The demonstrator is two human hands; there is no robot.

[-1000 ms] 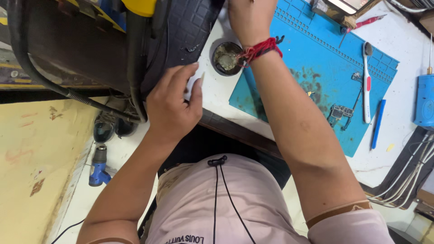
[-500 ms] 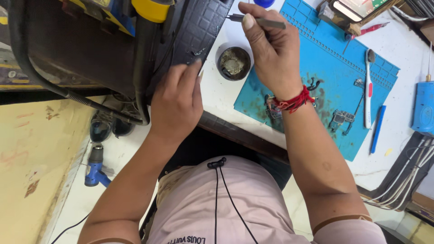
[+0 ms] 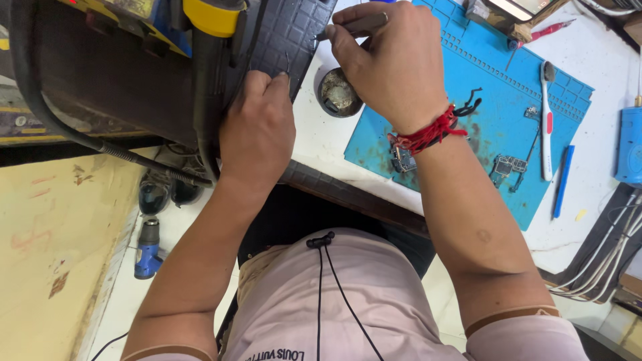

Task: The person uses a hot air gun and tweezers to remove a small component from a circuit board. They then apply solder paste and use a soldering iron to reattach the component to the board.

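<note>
Right hand [image 3: 394, 63] shifted left, grip closed on slim tool [image 3: 354, 25], tip pointing left, left hand [image 3: 257, 127] pinching black grid mat [image 3: 294, 33]

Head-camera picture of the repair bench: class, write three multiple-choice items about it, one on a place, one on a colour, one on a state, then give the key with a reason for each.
1. Where does the small round tin sit?
A. On the white bench between the black grid-patterned pad and the blue mat
B. On the floor
C. On the blue mat's far corner

2. What colour is the thread band on the right wrist?
A. Green
B. Red
C. White

3. What is the right hand doing?
A. Lying flat and empty
B. Gripping a thin metal tool
C. Holding the toothbrush

Key: 1 A, the tin stands on bare white bench by the mat's edge. 2 B, the band is plainly red. 3 B, the fingers close round the tool while the left hand rests on the pad; the toothbrush lies on the mat.
</note>
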